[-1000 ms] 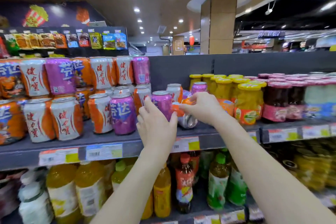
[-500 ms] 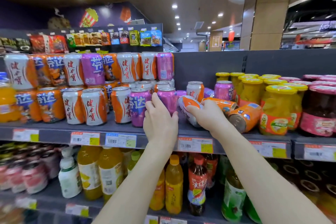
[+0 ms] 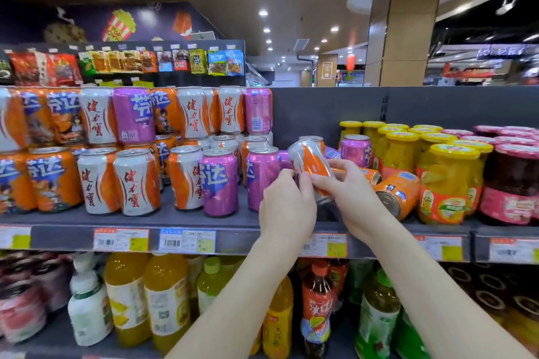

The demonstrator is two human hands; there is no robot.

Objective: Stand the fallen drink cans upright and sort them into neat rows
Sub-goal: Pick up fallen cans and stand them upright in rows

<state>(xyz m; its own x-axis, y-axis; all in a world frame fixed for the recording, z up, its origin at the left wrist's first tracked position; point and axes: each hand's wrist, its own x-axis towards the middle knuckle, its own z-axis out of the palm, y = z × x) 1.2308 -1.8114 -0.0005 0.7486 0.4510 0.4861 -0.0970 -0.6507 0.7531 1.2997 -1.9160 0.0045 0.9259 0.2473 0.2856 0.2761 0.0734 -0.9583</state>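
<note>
Above shelf [image 3: 175, 220] edge, head view: both hands hold tilted silver-orange can [image 3: 310, 162]; left hand [image 3: 287, 210] fingers curled on its lower side, right hand [image 3: 347, 194] fingers pinching it. Fallen orange cans [image 3: 396, 194] lie just right; upright cans [image 3: 218, 181] left.

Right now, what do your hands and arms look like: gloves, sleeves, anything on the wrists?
No gloves: the left hand and the right hand are bare, with no rings showing. The left forearm and the right forearm are bare too; no sleeve, watch or band is in view down to the picture's lower edge.
</note>
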